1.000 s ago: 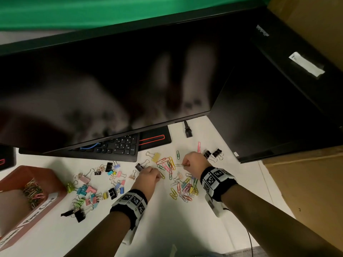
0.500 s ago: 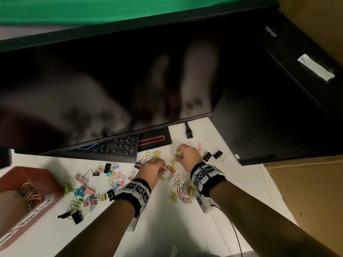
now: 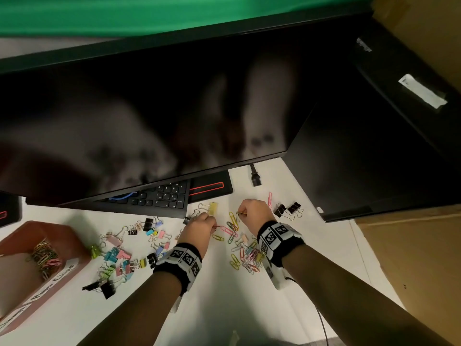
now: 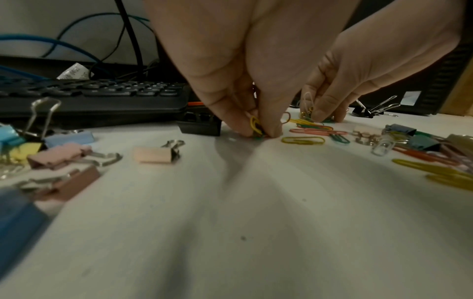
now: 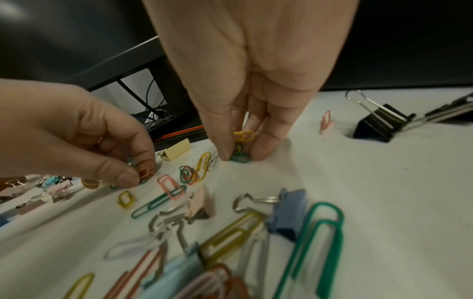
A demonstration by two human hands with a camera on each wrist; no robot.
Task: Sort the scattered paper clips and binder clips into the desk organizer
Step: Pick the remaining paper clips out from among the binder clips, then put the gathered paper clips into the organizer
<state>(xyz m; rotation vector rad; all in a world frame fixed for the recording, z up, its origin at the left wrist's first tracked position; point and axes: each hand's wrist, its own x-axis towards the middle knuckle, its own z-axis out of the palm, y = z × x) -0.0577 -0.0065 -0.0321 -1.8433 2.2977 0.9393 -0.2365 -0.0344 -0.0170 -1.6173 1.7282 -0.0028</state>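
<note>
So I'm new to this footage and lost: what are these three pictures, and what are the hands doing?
No machine here: a person wears three cameras. One picture is from the head, looking down at a white desk; the other two are from each wrist, looking along the fingers.

Coloured paper clips and binder clips lie scattered on the desk, in front of a keyboard and under dark monitors. A red organizer at the left already has paper clips in it.

The left hand pinches a few paper clips against the desk, a yellow one among them. The right hand pinches a small bunch too, yellow and green.
</note>
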